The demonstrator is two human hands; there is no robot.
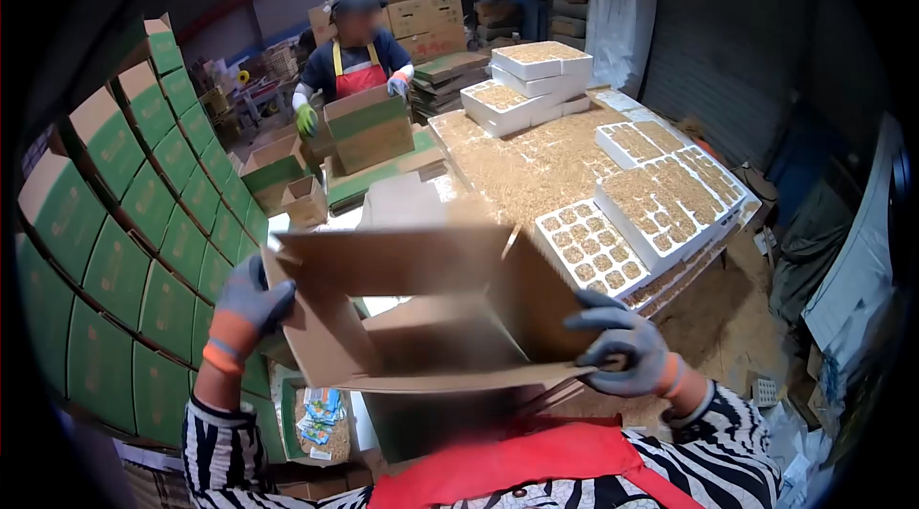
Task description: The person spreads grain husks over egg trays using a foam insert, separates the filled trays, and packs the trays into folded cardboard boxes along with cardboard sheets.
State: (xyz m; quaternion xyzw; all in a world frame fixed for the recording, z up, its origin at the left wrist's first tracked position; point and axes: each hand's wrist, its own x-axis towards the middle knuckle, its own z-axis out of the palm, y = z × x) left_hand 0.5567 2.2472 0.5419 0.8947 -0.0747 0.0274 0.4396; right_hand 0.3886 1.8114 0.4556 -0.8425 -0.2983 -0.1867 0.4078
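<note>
Between my two gloved hands hangs an open cardboard box (431, 265), its flaps spread and its inside showing, slightly blurred. My left hand (251, 303), in a grey glove with an orange cuff, grips the box's left edge. On the right side my right hand (627, 346) holds the box's right corner, fingers bent round the cardboard. Below the box, a green-sided carton (289, 413) holds small blue and white packets (321, 418) on a grainy tan material. Part of another green surface shows under the held box.
Stacked green cartons (115, 270) form a wall at the left. White trays (593, 255) of tan clumps stand on a table (479, 159) strewn with tan grains. Across from me a co-worker (359, 68) in a red apron holds a green and brown carton (371, 134).
</note>
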